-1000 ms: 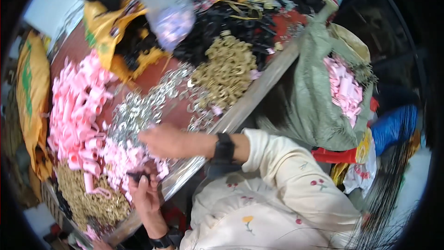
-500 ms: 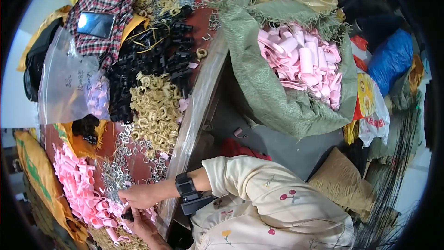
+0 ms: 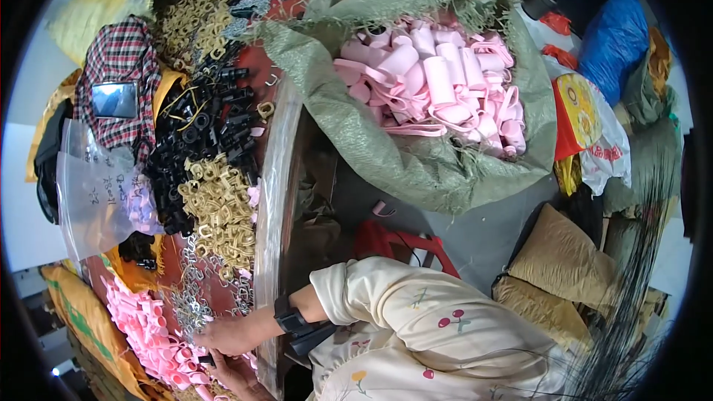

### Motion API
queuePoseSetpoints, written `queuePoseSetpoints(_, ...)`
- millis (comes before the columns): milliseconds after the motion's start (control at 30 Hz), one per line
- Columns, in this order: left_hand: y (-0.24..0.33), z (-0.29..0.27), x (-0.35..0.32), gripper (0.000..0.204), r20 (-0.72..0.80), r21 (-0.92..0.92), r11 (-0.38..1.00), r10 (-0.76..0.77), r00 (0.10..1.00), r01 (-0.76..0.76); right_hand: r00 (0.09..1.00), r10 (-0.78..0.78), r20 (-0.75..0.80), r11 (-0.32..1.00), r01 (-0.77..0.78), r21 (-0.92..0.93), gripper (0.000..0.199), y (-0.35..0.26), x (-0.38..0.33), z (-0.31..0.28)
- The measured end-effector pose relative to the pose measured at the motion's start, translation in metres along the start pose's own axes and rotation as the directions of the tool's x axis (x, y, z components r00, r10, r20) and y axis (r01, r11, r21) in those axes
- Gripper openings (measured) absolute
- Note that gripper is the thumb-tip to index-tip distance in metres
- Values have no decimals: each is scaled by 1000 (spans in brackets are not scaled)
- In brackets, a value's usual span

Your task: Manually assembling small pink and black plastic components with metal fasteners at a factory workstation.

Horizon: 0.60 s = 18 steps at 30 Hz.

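My left hand (image 3: 236,377) is closed on a small black plastic part (image 3: 206,360), held low over the table beside a heap of pink plastic pieces (image 3: 141,313). Just above it, my right hand (image 3: 226,336), with a black band at the wrist, has its fingers curled together at the edge of a pile of silver metal hooks (image 3: 191,304). Whatever those fingertips grip, if anything, is hidden. Tan plastic rings (image 3: 219,215) lie farther up the table, beyond the hooks. Black plastic parts (image 3: 197,134) are heaped beyond the rings.
An open green woven sack (image 3: 460,186) full of pink pieces stands right of the table's plastic-wrapped edge (image 3: 275,200). A phone (image 3: 115,99) lies on checked cloth (image 3: 119,56) near a clear bag (image 3: 93,193). On the floor is a red object (image 3: 438,252).
The view has shifted, so the sack and table piles sit farther left. My right hand has stayed by the hooks, my left hand still holding the black part.
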<state>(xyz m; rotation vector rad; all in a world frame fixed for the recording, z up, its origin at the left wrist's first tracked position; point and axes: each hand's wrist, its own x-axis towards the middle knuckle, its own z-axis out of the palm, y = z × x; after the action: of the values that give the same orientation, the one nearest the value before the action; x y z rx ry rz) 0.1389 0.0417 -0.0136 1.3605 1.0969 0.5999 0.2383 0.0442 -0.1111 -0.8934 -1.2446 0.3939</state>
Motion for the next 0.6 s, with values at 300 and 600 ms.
queuePoseSetpoints(300, -25, -34, 14, 18, 72, 230, 964, 120, 990, -134, 919, 321, 227, 943, -290, -162, 14, -115, 25, -92)
queuePoseSetpoints(600, 13, 14, -33, 13, -26, 160, 972, 181, 983, -174, 839, 474, 266, 728, -544, 417, 7, -111, 19, -79)
